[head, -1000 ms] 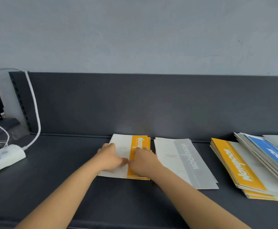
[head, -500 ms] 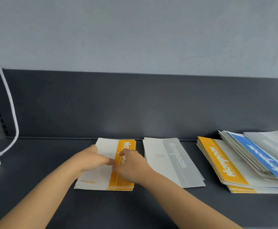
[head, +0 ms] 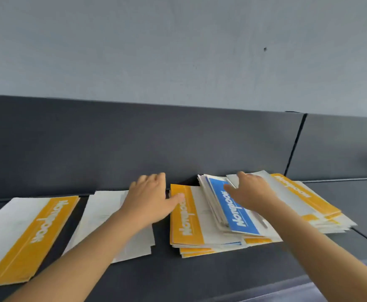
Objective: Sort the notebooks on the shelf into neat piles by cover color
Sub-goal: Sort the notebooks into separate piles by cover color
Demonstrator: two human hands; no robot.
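1. Yellow pile (head: 25, 238) lies flat and squared at the left of the shelf (head: 178, 275); grey pile (head: 104, 216) sits just beside it, partly under the left forearm; the two are kept apart, it seems, so each colour holds its own spot.
2. To their right the unsorted heap (head: 189, 223) rests against the back panel (head: 134, 149); yellow, blue and pale covers are fanned and skewed; the blue notebook (head: 237, 212) lies slanted on top, near the middle.
3. Left hand (head: 149, 199) hovers over the gap between grey pile and heap; its fingers are loosely straight and hold nothing; the thumb touches the heap's yellow band, probably to steady the heap.
4. Right hand (head: 250, 192) reaches across the blue notebook toward a pale cover at the heap's back; its thumb lies at the blue cover's upper edge; the fingers are hidden behind the hand, so I cannot tell whether they grip anything.
5. Much of the sorting looks undone; blue has no pile yet; a careless pull could slide the loose covers.
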